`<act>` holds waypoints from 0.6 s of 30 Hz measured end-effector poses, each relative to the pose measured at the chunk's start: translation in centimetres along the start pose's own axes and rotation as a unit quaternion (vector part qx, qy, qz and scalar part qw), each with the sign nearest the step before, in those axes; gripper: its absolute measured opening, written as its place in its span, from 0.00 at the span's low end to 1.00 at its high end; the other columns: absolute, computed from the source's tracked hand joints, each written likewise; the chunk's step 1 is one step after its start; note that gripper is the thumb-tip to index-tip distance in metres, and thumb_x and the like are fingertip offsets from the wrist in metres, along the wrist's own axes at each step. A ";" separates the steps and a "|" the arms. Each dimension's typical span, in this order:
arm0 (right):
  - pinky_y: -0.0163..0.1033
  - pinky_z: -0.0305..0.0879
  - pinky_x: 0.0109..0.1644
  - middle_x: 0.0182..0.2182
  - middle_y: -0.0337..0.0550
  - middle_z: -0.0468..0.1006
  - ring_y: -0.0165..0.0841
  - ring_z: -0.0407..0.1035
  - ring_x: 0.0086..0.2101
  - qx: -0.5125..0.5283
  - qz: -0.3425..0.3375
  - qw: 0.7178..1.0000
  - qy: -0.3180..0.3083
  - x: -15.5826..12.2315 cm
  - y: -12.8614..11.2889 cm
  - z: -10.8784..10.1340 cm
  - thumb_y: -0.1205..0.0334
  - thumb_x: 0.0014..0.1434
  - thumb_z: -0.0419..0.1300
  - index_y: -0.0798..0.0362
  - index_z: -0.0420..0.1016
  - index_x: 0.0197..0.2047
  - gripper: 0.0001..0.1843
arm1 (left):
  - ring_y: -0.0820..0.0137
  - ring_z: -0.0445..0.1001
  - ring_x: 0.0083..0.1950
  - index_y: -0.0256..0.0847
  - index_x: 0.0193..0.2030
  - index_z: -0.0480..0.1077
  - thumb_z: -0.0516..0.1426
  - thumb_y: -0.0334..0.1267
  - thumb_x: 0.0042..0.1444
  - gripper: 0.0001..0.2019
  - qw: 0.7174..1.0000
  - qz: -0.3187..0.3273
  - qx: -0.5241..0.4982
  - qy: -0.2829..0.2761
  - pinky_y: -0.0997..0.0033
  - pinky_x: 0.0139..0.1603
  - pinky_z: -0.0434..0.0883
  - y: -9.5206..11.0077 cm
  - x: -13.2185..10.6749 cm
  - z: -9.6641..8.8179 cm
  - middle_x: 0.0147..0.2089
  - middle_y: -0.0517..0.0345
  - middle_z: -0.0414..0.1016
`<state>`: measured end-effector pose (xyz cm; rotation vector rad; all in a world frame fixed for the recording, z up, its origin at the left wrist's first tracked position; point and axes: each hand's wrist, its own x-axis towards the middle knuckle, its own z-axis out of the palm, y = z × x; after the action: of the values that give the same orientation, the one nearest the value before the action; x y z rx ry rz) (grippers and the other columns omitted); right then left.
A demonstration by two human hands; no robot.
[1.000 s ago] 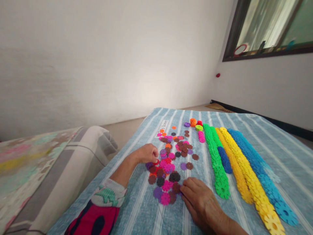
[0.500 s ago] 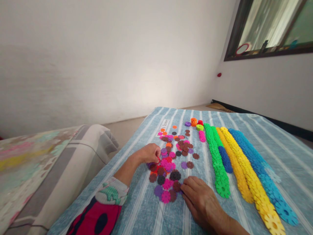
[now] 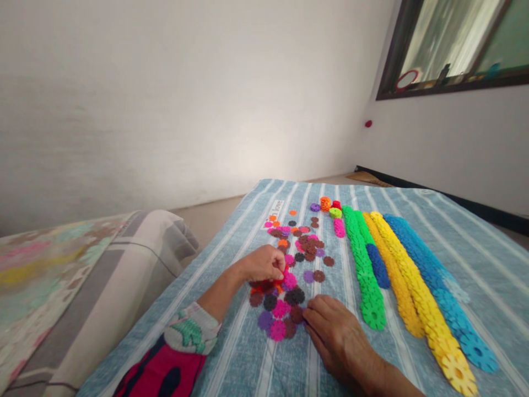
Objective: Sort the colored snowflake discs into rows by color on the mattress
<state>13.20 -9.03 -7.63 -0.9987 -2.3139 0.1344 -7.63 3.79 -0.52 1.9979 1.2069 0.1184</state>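
- Far left, a grey-and-white striped cover (image 3: 140, 248) drapes over furniture beside the desk (image 3: 231, 336), itself spread with blue striped cloth.
- The left hand (image 3: 264, 263) reaches over the loose pile, its grip narrow, thumb and forefinger seemingly closed on a red disc (image 3: 283, 270). (The knuckles hide most of it.) A light pinch at the notched rim should serve best, since overlapping discs probably slide along together.
- Around and beyond it, loose flower-edged discs (image 3: 289, 280) lie flat in pink, brown, black, purple and orange, many overlapping. Taking the topmost first looks the surest way to get just one.
- The right hand (image 3: 341, 336) rests on the cloth, fingertips by a brown disc (image 3: 296, 315) and a sliver of purple; I cannot tell whether its grip holds anything. Keeping it low and steady seems wise.
- Farther right, long overlapping rows, green (image 3: 361, 264), yellow (image 3: 421, 292) and blue (image 3: 446, 298), lie near the right forearm; a careless elbow could disturb them.
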 end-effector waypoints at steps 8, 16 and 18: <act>0.43 0.62 0.41 0.33 0.44 0.70 0.38 0.64 0.36 0.013 0.009 1.000 -0.020 0.0 0.0 -0.1 0.70 0.65 0.49 0.54 0.69 0.36 0.09 | 0.75 0.65 0.23 0.37 0.27 0.67 0.57 0.35 0.42 0.05 0.986 0.022 -0.131 0.097 0.75 0.27 0.62 -0.6 0.7 0.3 0.21 0.64 0.66; 0.44 0.62 0.41 0.33 0.45 0.69 0.38 0.63 0.36 0.020 0.013 0.999 -0.032 0.0 -0.1 -0.2 0.70 0.66 0.48 0.54 0.69 0.37 0.10 | 0.75 0.65 0.23 0.37 0.26 0.68 0.58 0.36 0.37 0.07 0.990 -0.021 -0.133 0.034 0.74 0.26 0.62 -2.0 0.3 -1.0 0.19 0.64 0.67; 0.44 0.62 0.41 0.33 0.45 0.70 0.38 0.63 0.36 0.018 0.014 0.999 -0.029 0.0 -0.1 -0.3 0.70 0.66 0.48 0.55 0.69 0.36 0.10 | 0.75 0.65 0.23 0.37 0.26 0.69 0.58 0.36 0.37 0.07 0.994 -0.028 -0.105 0.019 0.75 0.27 0.61 -1.8 0.3 -0.8 0.20 0.65 0.67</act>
<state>13.27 -9.13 -7.39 -1.0228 -2.3421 0.2198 -9.12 4.95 -1.22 1.7849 1.2205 0.2470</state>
